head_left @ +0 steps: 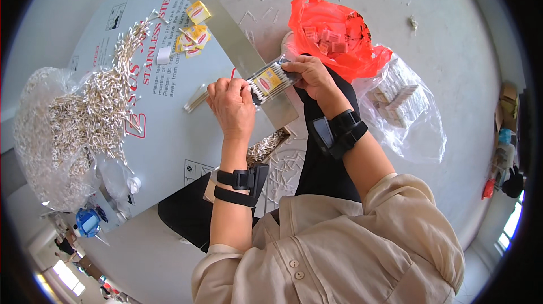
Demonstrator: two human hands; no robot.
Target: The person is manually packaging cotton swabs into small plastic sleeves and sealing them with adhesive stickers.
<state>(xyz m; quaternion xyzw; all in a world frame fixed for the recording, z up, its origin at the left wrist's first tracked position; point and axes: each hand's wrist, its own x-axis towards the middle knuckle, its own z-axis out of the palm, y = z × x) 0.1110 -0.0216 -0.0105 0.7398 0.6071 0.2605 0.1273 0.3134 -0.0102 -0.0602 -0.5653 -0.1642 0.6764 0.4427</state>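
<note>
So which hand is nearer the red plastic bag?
Right. The right hand sits just beside the red plastic bag, gripping the cotton swab packet; the left hand holds the packet's far end.

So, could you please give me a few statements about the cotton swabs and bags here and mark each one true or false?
1. Both hands hold one small packet of cotton swabs. True.
2. The orange-red bag is empty. False: it holds small pinkish packs.
3. A big heap of loose cotton swabs lies by the left hand. True.
4. The right hand rests flat on the floor. False: its fingers grip the packet's end.
5. The clear bag holds white packs. True.
</note>
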